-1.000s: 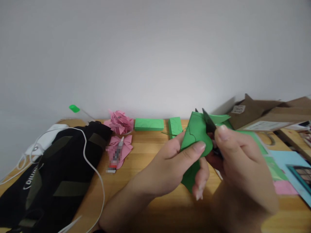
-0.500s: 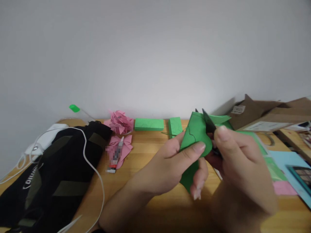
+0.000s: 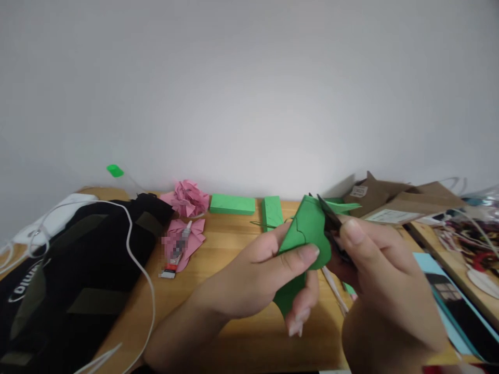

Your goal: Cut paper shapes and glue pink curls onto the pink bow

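Note:
My left hand [image 3: 257,280] pinches a piece of green paper [image 3: 306,231] between thumb and fingers, holding it up above the wooden table [image 3: 230,259]. A pencil line runs across the paper. My right hand [image 3: 378,275] is closed round small black scissors [image 3: 331,223], whose blades point up and left against the paper's right edge. Both hands are close together at the centre right of the view.
A black bag [image 3: 78,270] with a white cable [image 3: 140,275] lies at left. Pink paper flowers [image 3: 189,197], a glue tube [image 3: 175,254] and green paper stacks [image 3: 232,204] sit at the back. Brown paper bags [image 3: 390,200] and a blue sheet [image 3: 432,265] lie at right.
The view has shifted right and slightly down, so everything sits further left. Both hands keep their hold on the green paper and the scissors, now a little lower and left in the frame.

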Available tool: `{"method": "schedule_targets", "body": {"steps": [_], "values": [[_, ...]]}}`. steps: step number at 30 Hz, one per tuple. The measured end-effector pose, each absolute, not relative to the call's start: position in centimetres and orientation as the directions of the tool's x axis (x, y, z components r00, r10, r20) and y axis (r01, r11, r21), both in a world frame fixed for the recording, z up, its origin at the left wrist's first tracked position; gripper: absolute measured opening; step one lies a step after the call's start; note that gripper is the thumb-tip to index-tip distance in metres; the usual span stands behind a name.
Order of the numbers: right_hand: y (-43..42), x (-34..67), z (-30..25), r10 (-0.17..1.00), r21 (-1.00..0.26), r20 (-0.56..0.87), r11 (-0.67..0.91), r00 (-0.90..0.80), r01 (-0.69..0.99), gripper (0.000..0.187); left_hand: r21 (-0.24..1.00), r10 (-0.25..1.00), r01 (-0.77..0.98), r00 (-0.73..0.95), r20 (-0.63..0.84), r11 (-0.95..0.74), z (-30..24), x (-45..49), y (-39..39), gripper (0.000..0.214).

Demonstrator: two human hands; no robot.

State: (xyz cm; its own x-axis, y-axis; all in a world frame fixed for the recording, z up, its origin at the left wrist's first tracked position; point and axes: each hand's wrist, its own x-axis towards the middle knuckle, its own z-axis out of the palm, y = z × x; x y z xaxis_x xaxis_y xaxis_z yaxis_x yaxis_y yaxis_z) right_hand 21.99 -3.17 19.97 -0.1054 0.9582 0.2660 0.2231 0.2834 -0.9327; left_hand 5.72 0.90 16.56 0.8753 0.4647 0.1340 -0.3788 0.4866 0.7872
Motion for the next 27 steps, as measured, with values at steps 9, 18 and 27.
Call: {"method": "schedule_targets", "body": {"steps": [9,18,27], "values": [[-4.9,22.4,20.2,0.96,-0.948,0.253,0.271,-0.122,0.168,0.053,0.84,0.362,-0.251,0.93,0.071,0.481,16.8,5.4,0.2,0.05],[-6.3,22.6,19.6,0.956,-0.946,0.261,0.281,-0.138,0.162,0.051,0.848,0.426,-0.236,0.905,0.013,0.475,17.5,5.3,-1.7,0.046],[-7.1,23.0,18.2,0.966,-0.958,0.21,0.234,-0.152,0.167,0.051,0.835,0.44,-0.185,0.895,-0.075,0.518,16.2,4.8,-3.0,0.038]]}}
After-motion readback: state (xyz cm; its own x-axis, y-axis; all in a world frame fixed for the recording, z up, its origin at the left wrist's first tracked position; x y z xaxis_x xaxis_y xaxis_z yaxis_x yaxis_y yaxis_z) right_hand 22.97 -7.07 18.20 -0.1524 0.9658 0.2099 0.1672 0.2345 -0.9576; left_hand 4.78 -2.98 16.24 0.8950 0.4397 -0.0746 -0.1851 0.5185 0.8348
